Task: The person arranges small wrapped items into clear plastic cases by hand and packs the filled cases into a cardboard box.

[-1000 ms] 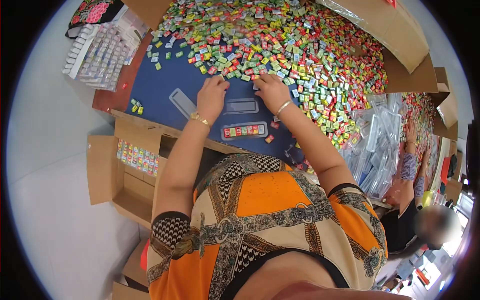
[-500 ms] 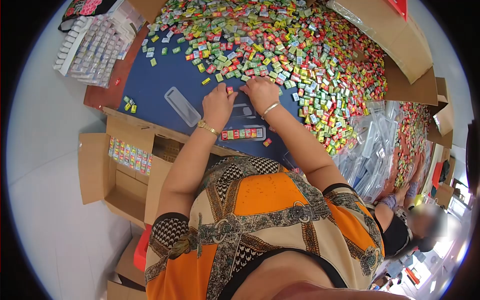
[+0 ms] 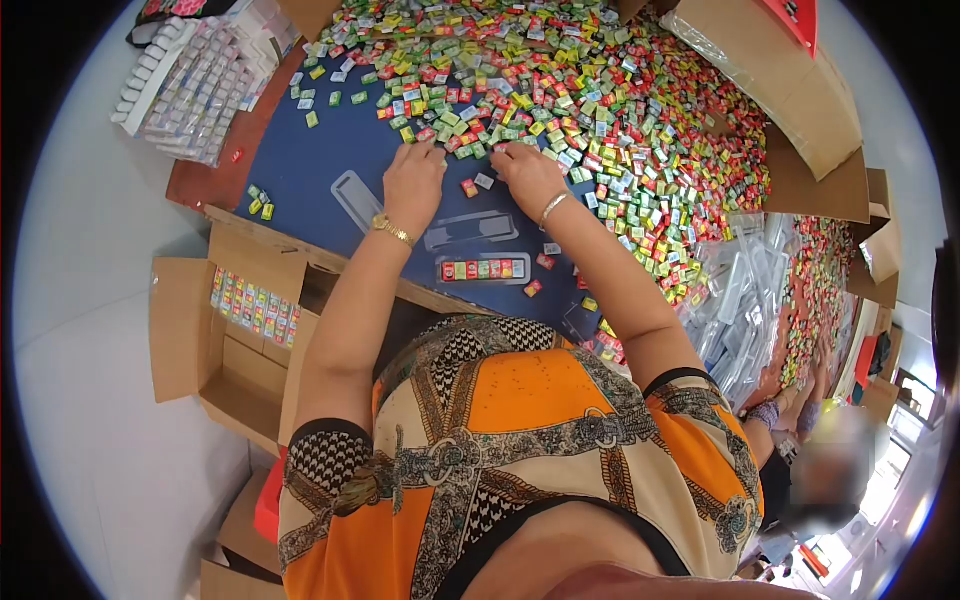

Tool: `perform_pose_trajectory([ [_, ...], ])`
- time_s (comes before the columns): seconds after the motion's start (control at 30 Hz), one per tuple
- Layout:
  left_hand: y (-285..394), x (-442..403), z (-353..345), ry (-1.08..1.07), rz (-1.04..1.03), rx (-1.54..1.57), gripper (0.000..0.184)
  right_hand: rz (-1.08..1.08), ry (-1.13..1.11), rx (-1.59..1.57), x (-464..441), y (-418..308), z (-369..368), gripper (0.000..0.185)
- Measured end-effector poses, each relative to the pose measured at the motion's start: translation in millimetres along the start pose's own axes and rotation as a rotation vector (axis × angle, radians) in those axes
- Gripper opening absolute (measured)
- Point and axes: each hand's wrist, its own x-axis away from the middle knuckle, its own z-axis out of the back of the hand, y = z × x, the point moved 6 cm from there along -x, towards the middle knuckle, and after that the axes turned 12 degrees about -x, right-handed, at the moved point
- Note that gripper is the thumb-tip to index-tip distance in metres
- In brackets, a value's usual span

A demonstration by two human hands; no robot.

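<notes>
Small coloured packets [image 3: 640, 150] lie heaped ahead of both hands; two loose ones, a red packet [image 3: 469, 188] and a white packet [image 3: 485, 181], sit between the hands. Left hand [image 3: 414, 180]: fingers bent at heap's near edge; cannot tell whether it grips a packet. Right hand [image 3: 530, 178]: fingertips at same edge; grip likewise cannot be told. Nearer the body, a filled tray [image 3: 483, 269] holds one row of mixed-colour packets. Clear plastic [image 3: 470, 230] lies just beyond it; a long clear tray [image 3: 357, 200] lies beside the left forearm. Far left, an open carton [image 3: 235, 365] contains rows of packets. Right: piled clear trays [image 3: 740, 310].
</notes>
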Motion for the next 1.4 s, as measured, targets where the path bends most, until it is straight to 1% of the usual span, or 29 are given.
perform_pose_trajectory([
  [0.03,0.0,3.1,-1.1,-0.06,-0.004,-0.005,0.018,-0.045,-0.041,-0.001,4.5,1.9,-0.9,0.015],
  [0.1,4.6,14.4,0.2,-0.095,0.005,0.039,0.021,-0.139,-0.123,-0.005,12.2,5.4,-4.3,0.015],
  [0.17,10.8,25.3,-3.2,-0.165,0.024,0.133,0.026,-0.161,-0.104,-0.054,12.3,5.4,-3.9,0.014],
  [0.23,16.9,30.3,-4.7,-0.179,0.029,0.153,0.025,-0.206,-0.071,-0.151,14.9,4.8,-3.2,0.011],
  [0.33,19.6,31.2,-0.9,-0.186,0.037,0.187,0.025,-0.174,-0.023,-0.158,17.2,5.4,9.3,0.013],
  [0.43,11.6,33.4,31.9,0.175,0.005,0.059,0.027,-0.118,0.015,-0.121,21.9,13.1,22.4,0.018],
  [0.47,3.6,34.9,30.2,0.174,0.004,0.059,0.027,-0.087,0.029,-0.083,25.3,14.9,25.5,0.021],
  [0.5,-8.8,37.2,22.4,0.118,0.018,0.046,0.028,-0.058,0.042,-0.047,28.9,14.4,26.3,0.024],
  [0.57,-24.1,39.3,10.5,0.01,0.05,0.019,0.029,-0.083,0.023,-0.045,29.5,14.5,21.3,0.024],
  [0.67,-25.5,38.4,4.3,-0.017,0.071,0.037,0.029,-0.121,-0.004,-0.041,24.6,19.3,13.8,0.026],
  [0.73,-24.6,38.2,3.1,-0.031,0.082,0.045,0.03,-0.069,0.02,-0.062,23.1,21.3,11.5,0.02],
  [0.8,-19.6,41.4,-3.9,-0.145,0.108,0.131,0.031,-0.043,0.029,-0.071,22.2,19.2,12.1,0.018],
  [0.83,-16.1,42.2,-7.5,-0.204,0.119,0.176,0.031,-0.088,0.021,-0.058,21.3,18.1,12.2,0.019],
  [0.9,-9.4,40.6,-9.6,-0.236,0.127,0.172,0.033,-0.176,0.002,-0.032,17.8,14.0,12.4,0.022],
  [0.93,-6.7,39.6,-10.8,-0.265,0.135,0.165,0.035,-0.174,0.0,-0.031,14.4,10.4,11.8,0.022],
  [0.97,-4.9,39.0,-12.5,-0.293,0.143,0.158,0.037,-0.231,0.025,-0.063,11.3,10.2,12.2,0.021],
  [1.0,-3.0,38.9,-12.8,-0.292,0.146,0.159,0.037,-0.289,0.051,-0.096,9.2,10.4,12.4,0.02],
  [1.03,0.4,37.7,-9.9,-0.234,0.114,0.155,0.037,-0.35,0.078,-0.129,8.7,12.1,12.6,0.02],
  [1.1,6.1,36.3,-3.2,-0.119,0.049,0.145,0.038,-0.342,0.072,-0.141,6.7,14.2,5.0,0.02],
  [1.2,8.0,39.0,0.9,-0.119,0.06,0.133,0.039,-0.328,0.06,-0.165,6.5,18.5,-2.9,0.02],
  [1.3,8.7,37.2,0.4,-0.111,0.068,0.131,0.04,-0.328,-0.022,-0.223,9.5,24.8,-5.1,0.022],
  [1.4,9.8,38.1,0.5,-0.102,0.069,0.134,0.041,-0.281,0.012,-0.19,14.1,20.4,8.0,0.023],
])
